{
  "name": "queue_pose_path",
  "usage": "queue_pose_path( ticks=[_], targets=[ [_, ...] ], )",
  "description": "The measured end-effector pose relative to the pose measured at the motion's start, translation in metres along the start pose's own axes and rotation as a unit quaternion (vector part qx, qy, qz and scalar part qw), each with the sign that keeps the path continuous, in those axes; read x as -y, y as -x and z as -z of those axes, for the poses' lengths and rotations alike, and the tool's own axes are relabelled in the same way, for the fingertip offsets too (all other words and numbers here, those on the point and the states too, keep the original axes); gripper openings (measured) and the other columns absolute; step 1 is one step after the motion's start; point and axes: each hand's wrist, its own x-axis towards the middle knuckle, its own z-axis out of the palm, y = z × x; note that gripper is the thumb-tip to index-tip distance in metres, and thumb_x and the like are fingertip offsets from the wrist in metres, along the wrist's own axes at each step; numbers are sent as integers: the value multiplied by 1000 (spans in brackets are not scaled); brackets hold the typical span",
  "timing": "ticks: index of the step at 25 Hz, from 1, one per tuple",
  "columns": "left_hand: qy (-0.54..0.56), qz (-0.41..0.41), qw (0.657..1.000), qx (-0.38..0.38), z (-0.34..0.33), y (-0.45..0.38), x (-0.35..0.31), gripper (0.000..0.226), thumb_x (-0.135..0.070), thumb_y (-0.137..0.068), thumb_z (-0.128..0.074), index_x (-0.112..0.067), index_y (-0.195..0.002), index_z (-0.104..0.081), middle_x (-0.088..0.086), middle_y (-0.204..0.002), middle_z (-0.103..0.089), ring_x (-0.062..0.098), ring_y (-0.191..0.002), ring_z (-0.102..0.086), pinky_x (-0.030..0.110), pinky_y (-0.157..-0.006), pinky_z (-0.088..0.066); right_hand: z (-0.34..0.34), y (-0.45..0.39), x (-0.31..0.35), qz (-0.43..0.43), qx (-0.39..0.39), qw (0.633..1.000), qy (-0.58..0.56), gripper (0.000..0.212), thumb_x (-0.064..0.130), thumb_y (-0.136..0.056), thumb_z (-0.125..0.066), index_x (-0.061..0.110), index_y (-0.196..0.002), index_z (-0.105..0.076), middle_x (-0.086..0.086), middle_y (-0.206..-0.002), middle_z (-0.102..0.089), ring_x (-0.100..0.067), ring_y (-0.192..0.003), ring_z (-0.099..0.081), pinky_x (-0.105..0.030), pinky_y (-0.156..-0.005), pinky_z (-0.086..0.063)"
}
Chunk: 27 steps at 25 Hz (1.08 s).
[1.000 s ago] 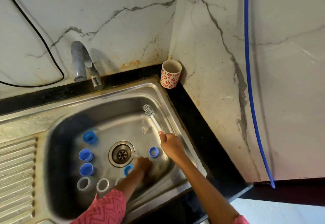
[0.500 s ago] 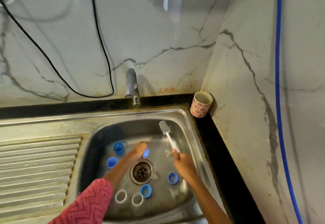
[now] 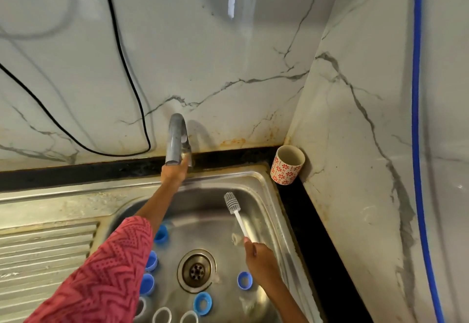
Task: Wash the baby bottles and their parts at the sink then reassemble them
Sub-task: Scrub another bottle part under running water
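My left hand (image 3: pixel 175 171) reaches up to the grey tap (image 3: pixel 176 142) at the back of the steel sink (image 3: pixel 256 178), with fingers curled round the tap's base. My right hand (image 3: pixel 258 254) grips the white handle of a bottle brush (image 3: pixel 234 211), whose grey bristle head points up and away over the basin. Several blue bottle caps and rings lie on the sink floor, among them a ring (image 3: pixel 202 303) and a cap (image 3: pixel 244 280) near the drain (image 3: pixel 196 269). Clear bottle openings (image 3: pixel 162 315) show at the bottom edge. A small clear part (image 3: pixel 236 238) lies by the brush handle.
A red-patterned cup (image 3: pixel 286 165) stands in the back right corner on the black counter. A ridged draining board (image 3: pixel 45 251) lies left of the basin. A black cable (image 3: pixel 121 69) and a blue hose (image 3: pixel 416 119) hang on the marble walls.
My left hand rose from the sink floor to the tap. My right hand kept the brush and shifted little. The camera tilted up, showing more wall.
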Motion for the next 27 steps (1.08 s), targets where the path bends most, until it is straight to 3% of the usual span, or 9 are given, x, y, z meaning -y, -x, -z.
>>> queue_pose_path(
  ticks=[2, 5, 10, 12, 15, 16, 20, 24, 27],
  targets=[
    [164, 33, 985, 47, 3, 7, -2, 48, -43, -87, -60, 0, -108, -57, 15, -88, -56, 28, -74, -57, 32, -62, -48, -2, 0, -4, -12, 7, 1000, -2, 48, 40, -102, -30, 23, -57, -36, 6, -56, -41, -8, -54, -44, -19, -51, -33],
    [346, 105, 916, 176, 9, 29, 6, 23, -37, -88, -62, -14, -95, -60, 4, -73, -53, 13, -50, -49, 18, -40, -45, -3, 4, -6, -26, 15, 1000, -1, 47, 43, -101, -32, 22, -58, -37, 5, -57, -42, -12, -59, -47, -22, -53, -34],
    [421, 283, 833, 220, -14, 73, 69, 35, -37, -92, -50, -7, -75, -54, 6, -65, -53, 14, -41, -54, 13, -33, -40, 1, 22, -2, -7, 20, 1000, -8, 50, 41, -100, -35, 20, -56, -39, 5, -52, -40, -7, -49, -40, -19, -48, -29],
    [429, 298, 829, 202, -16, 87, 77, 30, -32, -93, -46, -7, -75, -49, 7, -71, -47, 17, -55, -50, 17, -38, -44, 1, 30, -1, -11, 24, 999, -17, 49, 43, -100, -35, 21, -57, -41, 4, -53, -41, -8, -50, -42, -20, -50, -33],
    [440, 258, 844, 165, -3, 91, 67, 17, -16, -92, -57, 0, -90, -58, 16, -89, -51, 26, -83, -55, 33, -69, -55, 8, 39, 0, -7, 11, 1000, -3, 49, 45, -100, -32, 22, -58, -39, 4, -56, -42, -8, -53, -43, -20, -53, -33],
    [446, 241, 846, 166, 4, 92, 61, 16, -15, -89, -62, 2, -90, -61, 18, -91, -53, 27, -83, -56, 34, -69, -57, 11, 40, 0, -2, 6, 1000, 6, 48, 44, -101, -31, 22, -58, -39, 4, -58, -43, -6, -54, -43, -18, -50, -32],
    [472, 209, 834, 197, 17, 107, 31, 13, -13, -93, -56, -1, -89, -57, 21, -91, -56, 32, -82, -59, 27, -41, -54, 17, 47, 5, 20, 2, 1000, 23, 45, 44, -101, -28, 19, -75, -55, 0, -75, -57, -11, -68, -54, -21, -59, -39],
    [502, 196, 813, 221, 14, 114, 24, 17, -14, -92, -57, 4, -94, -56, 22, -92, -58, 28, -76, -61, 28, -42, -55, 14, 50, 8, 27, -2, 1000, -4, 43, 43, -101, -28, 18, -92, -62, -4, -87, -60, -15, -79, -56, -24, -70, -43],
    [480, 238, 811, 234, 18, 118, 41, 27, -24, -93, -56, 3, -96, -57, 17, -91, -63, 17, -47, -63, 19, -37, -50, 15, 49, -1, 10, -5, 1000, -3, 44, 43, -101, -30, 18, -77, -57, 0, -78, -54, -16, -78, -51, -26, -73, -42]
  ],
)
